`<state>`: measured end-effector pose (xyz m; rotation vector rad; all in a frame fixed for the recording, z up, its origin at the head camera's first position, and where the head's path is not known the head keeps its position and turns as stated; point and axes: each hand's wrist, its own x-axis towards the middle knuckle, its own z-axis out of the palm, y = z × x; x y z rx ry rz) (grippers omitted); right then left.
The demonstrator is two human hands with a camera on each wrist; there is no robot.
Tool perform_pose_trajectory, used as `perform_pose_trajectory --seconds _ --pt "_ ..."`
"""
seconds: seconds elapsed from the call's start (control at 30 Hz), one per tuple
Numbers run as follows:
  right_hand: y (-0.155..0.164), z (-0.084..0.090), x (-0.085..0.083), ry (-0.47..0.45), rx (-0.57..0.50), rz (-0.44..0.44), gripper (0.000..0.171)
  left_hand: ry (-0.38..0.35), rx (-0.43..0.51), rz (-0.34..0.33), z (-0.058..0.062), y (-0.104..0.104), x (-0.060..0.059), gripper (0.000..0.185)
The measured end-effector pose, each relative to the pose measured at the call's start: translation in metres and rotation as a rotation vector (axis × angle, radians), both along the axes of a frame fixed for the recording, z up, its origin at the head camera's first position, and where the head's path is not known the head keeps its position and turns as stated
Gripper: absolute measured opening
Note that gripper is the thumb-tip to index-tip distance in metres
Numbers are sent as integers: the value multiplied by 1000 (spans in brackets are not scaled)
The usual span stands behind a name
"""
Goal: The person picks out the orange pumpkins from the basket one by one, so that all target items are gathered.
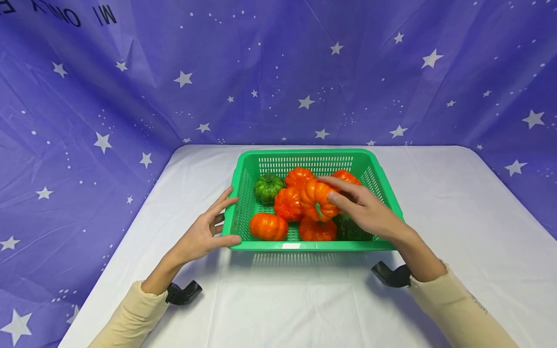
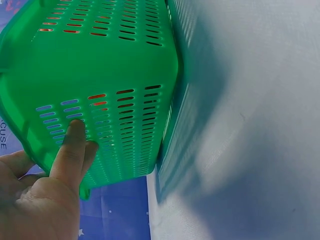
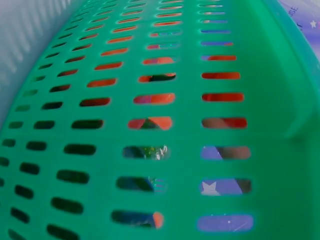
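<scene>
White cloth [image 1: 283,309] below, purple drape [image 1: 278,58] behind; spread left hand [image 1: 201,236] grips the basket [image 1: 344,246], curved right hand [image 1: 370,210] holds a pumpkin [image 1: 312,199].

Got the basket [image 1: 344,246] on the table [image 1: 278,299], with the curtain [image 1: 278,63] behind it. Now seeing the left hand [image 1: 204,235] at its left side, the right hand [image 1: 370,208] over its right half, the held pumpkin [image 1: 311,200] above its middle. Inside, spotting the back-left pumpkin [image 1: 268,190], back-centre pumpkin [image 1: 299,177], back-right pumpkin [image 1: 346,175], central pumpkin [image 1: 287,205], front-left pumpkin [image 1: 268,227], front-centre pumpkin [image 1: 317,230] and front-right gourd [image 1: 352,229].
</scene>
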<state>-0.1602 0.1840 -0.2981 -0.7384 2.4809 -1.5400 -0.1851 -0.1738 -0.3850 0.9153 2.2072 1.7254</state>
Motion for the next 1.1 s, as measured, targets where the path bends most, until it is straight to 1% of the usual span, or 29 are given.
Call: perform_pose_trajectory --seconds 0.13,0.3,0.4,0.57,0.8,0.97,1.1 --pt "4 -2 -1 -9 -3 -14 46 -2 11 -3 -1 0 0 81" --pt "8 -4 0 -29 -25 -20 64 -2 19 -7 -1 0 -1 81" --pt "9 -4 0 -25 -40 -18 70 4 12 -1 -1 0 -1 81" --pt "11 -7 0 4 -50 -48 69 2 7 1 -1 -1 -1 81" --pt "26 -28 -7 -2 -71 -110 69 -4 -1 2 -1 1 -1 82" --pt "30 -28 -7 -34 -98 -152 66 -1 3 4 -1 0 -1 81" --pt "33 -28 -6 -8 -117 -186 64 5 -8 11 -1 -1 -1 81"
